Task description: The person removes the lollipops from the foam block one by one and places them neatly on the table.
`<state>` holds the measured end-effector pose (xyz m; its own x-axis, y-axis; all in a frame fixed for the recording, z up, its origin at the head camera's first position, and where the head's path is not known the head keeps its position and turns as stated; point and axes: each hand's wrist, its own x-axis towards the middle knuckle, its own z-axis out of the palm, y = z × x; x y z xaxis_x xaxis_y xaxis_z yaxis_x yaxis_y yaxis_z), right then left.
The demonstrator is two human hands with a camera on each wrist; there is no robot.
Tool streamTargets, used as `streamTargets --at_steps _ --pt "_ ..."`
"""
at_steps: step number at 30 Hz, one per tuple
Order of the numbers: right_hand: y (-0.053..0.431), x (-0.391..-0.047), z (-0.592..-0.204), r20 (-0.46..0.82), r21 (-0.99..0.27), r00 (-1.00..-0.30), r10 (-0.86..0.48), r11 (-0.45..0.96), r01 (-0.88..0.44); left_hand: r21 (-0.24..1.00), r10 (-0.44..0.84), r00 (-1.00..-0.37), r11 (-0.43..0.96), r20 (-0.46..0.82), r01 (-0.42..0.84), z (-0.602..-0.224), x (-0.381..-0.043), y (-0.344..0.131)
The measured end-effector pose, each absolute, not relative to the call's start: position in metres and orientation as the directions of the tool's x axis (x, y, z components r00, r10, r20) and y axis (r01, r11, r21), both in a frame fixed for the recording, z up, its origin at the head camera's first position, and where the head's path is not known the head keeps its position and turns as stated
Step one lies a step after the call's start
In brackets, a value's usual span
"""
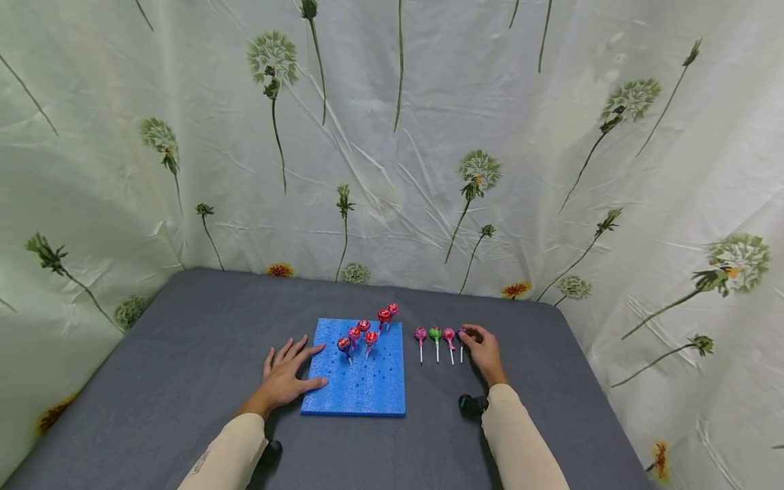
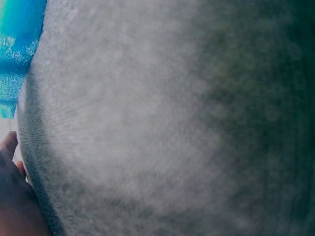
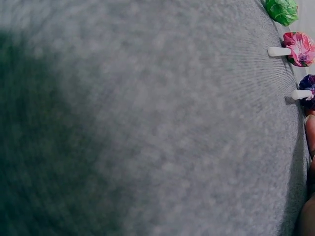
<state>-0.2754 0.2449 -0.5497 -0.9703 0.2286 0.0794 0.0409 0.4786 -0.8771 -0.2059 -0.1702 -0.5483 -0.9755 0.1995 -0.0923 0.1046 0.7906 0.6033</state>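
My left hand (image 1: 283,382) has its fingers spread at the left side of a blue foam board (image 1: 380,388), thumb and index finger resting on its edge. Several wrapped lollipops stand upright in the board, among them a dark red-and-blue one (image 1: 344,345) and a red one (image 1: 370,338). At the right end of a row on the table, my right hand (image 1: 485,352) pinches a purple lollipop (image 1: 461,348) by its wrapped head. In the right wrist view the fingertips show right at the purple wrapper (image 3: 307,86), with its white stick pointing away from them.
Beside the purple one lie a pink lollipop (image 1: 449,335), a green lollipop (image 1: 435,333) and another pink-purple lollipop (image 1: 420,334), sticks toward me. Grey cloth covers the table (image 1: 214,327). A flower-patterned white curtain (image 1: 392,170) hangs behind it.
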Motion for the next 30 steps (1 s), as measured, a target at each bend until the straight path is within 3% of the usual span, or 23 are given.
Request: streamTargets --at_steps 8,16,24,30 --pt "0.247 -0.275 -0.550 0.100 -0.900 -0.972 0.212 0.435 0.002 0.605 0.198 -0.976 0.789 -0.092 0.103 -0.545 -0.204 -0.171" --pt "0.249 -0.271 -0.545 0.160 -0.920 -0.947 0.279 0.389 -0.041 0.615 0.211 -0.974 0.780 -0.079 0.119 -0.546 -0.203 -0.167" --pt "0.238 -0.265 -0.534 0.229 -0.904 -0.930 0.286 0.417 -0.095 0.625 0.192 -0.978 0.774 -0.083 0.099 -0.542 -0.201 -0.168" --pt "0.224 -0.255 -0.520 0.194 -0.920 -0.946 0.261 0.382 -0.083 0.610 0.191 -0.976 0.788 -0.102 0.090 -0.544 -0.204 -0.169"
